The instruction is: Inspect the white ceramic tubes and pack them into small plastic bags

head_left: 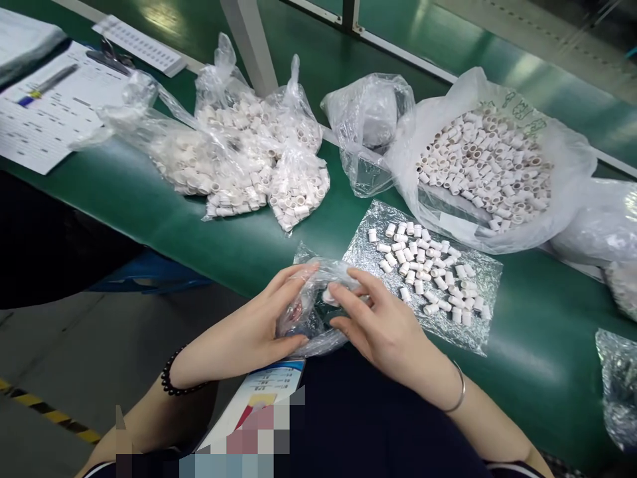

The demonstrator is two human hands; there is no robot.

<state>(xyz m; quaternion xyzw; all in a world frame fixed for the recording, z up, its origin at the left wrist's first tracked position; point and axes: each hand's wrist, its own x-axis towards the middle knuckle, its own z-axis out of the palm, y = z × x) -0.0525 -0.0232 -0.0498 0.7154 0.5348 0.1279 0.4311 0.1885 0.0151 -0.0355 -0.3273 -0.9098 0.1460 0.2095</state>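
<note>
A clear plastic bag (318, 335) is held between my hands at the front edge of the green bench. My left hand (273, 315) grips its left side, fingers at the upper rim and thumb lower down. My right hand (385, 322) is curled over the right side, fingertips on the film and thumb a little apart from the index finger. A small white piece (328, 296) shows by the right index fingertip; whether it is pinched is unclear. Short white tube pieces (423, 262) lie scattered on a clear plastic sheet (368, 232) just beyond my right hand.
A large open bag (405, 156) of white tubes stands at the back right. Several filled bags (239, 146) sit at the back left, with a crumpled clear bag (373, 119) between. A clipboard with papers (54, 113) and a pen (47, 85) lie far left.
</note>
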